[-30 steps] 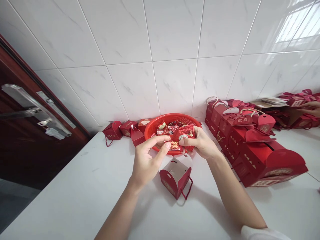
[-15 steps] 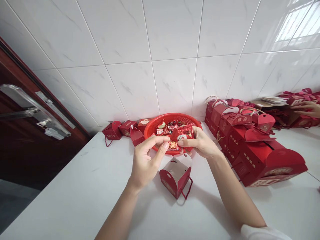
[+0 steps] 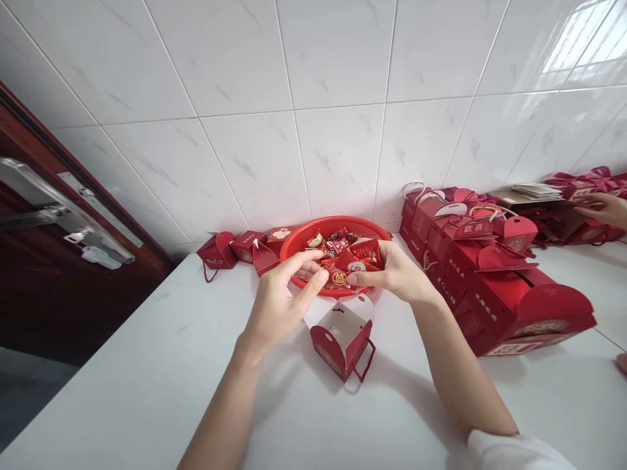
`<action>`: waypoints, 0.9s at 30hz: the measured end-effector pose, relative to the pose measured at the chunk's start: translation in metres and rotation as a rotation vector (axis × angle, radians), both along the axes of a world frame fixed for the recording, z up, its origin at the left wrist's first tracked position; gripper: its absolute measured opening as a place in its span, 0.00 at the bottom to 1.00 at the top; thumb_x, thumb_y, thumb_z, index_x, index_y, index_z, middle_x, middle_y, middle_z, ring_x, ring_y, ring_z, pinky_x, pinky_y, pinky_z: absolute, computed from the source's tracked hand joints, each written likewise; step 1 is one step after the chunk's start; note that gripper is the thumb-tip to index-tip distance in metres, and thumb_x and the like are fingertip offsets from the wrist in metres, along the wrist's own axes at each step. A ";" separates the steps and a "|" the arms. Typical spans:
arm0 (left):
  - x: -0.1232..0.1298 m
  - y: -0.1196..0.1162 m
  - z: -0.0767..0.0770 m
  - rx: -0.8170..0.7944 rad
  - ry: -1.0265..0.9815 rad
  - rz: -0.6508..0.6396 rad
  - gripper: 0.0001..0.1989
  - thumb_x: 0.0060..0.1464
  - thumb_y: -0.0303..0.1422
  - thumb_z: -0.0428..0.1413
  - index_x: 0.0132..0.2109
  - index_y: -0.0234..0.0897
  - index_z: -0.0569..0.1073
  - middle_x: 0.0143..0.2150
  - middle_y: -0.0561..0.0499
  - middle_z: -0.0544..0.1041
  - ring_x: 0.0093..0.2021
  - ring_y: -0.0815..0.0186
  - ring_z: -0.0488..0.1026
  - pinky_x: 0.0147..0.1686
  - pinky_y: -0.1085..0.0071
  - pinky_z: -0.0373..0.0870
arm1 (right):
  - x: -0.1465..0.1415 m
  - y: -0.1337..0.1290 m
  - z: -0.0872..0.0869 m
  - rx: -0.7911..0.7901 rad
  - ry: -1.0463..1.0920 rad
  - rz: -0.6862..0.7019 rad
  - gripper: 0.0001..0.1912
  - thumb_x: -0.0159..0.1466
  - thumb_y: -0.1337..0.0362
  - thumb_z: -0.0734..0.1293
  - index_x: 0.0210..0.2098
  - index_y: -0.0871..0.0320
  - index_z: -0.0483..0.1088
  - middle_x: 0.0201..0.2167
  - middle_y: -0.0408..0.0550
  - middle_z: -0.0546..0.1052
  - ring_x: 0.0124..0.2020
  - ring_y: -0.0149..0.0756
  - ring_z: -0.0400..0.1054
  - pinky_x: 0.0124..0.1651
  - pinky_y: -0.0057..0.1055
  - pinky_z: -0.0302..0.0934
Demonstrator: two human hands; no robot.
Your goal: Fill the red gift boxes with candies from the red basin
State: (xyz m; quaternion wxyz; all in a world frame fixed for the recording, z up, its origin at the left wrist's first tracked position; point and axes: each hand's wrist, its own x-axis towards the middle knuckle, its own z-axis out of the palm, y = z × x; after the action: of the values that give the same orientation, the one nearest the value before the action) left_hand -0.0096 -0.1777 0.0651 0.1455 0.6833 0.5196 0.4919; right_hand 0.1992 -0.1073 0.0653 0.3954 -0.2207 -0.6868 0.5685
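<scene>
My right hand [image 3: 404, 277] pinches several red-wrapped candies [image 3: 365, 254], one with a round gold emblem near the thumb tip. They are above the front of a red plastic basket [image 3: 285, 245] full of wrapped candies. Just left of the held candies, my left hand [image 3: 281, 297] has its thumb and fingers apart, with nothing visible between them. Below both hands, a small red gift box [image 3: 330, 349] stands on the white tabletop, its flaps up and its pale inside showing. A red cord handle hangs on its right side.
Small red boxes [image 3: 218, 251] line the wall left of the basket. Stacked red gift boxes [image 3: 494, 287] fill the right side. Another person's hand [image 3: 602, 209] is at the far right, near an open carton [image 3: 514, 198]. A wooden door [image 3: 44, 274] is at left.
My left thumb and fingers have come apart and drawn slightly away from the gold-emblem candy. My right hand still holds the candies. The view has shifted slightly.
</scene>
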 end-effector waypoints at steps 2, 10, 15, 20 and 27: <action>-0.007 0.001 0.004 -0.043 0.069 0.002 0.13 0.59 0.42 0.58 0.45 0.41 0.80 0.40 0.49 0.83 0.40 0.61 0.79 0.41 0.70 0.75 | 0.002 -0.001 0.000 0.044 -0.138 0.035 0.09 0.55 0.64 0.75 0.30 0.60 0.71 0.24 0.41 0.74 0.24 0.28 0.66 0.25 0.24 0.62; -0.018 0.001 -0.003 -0.460 0.517 -0.140 0.14 0.58 0.45 0.54 0.35 0.42 0.80 0.26 0.52 0.79 0.26 0.60 0.76 0.21 0.71 0.61 | -0.010 0.000 -0.010 0.083 -0.354 0.152 0.08 0.58 0.62 0.71 0.32 0.58 0.69 0.23 0.40 0.73 0.23 0.29 0.67 0.20 0.23 0.58; -0.021 0.001 -0.002 -0.687 0.644 -0.204 0.18 0.52 0.47 0.57 0.44 0.42 0.78 0.31 0.49 0.82 0.38 0.52 0.80 0.29 0.69 0.67 | -0.012 0.000 -0.010 0.083 -0.442 0.210 0.13 0.58 0.57 0.73 0.28 0.58 0.68 0.23 0.39 0.73 0.20 0.27 0.65 0.23 0.25 0.59; -0.023 0.001 0.010 -0.891 0.680 -0.337 0.25 0.50 0.48 0.59 0.52 0.42 0.73 0.40 0.49 0.82 0.47 0.54 0.78 0.37 0.68 0.70 | -0.014 0.001 -0.013 0.114 -0.559 0.176 0.19 0.58 0.50 0.73 0.29 0.58 0.66 0.19 0.38 0.70 0.19 0.27 0.65 0.21 0.24 0.56; -0.024 0.003 0.008 -0.964 0.739 -0.393 0.29 0.44 0.47 0.64 0.53 0.43 0.71 0.45 0.51 0.79 0.53 0.53 0.73 0.42 0.68 0.70 | -0.013 0.000 -0.014 -0.003 -0.435 0.274 0.13 0.68 0.53 0.63 0.37 0.58 0.66 0.32 0.45 0.74 0.34 0.36 0.75 0.29 0.27 0.68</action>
State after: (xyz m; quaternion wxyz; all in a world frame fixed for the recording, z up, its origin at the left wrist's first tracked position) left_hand -0.0333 -0.1744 0.0733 0.3352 0.7481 0.5637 -0.1013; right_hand 0.1860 -0.1068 0.0517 0.1573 -0.2431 -0.7782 0.5572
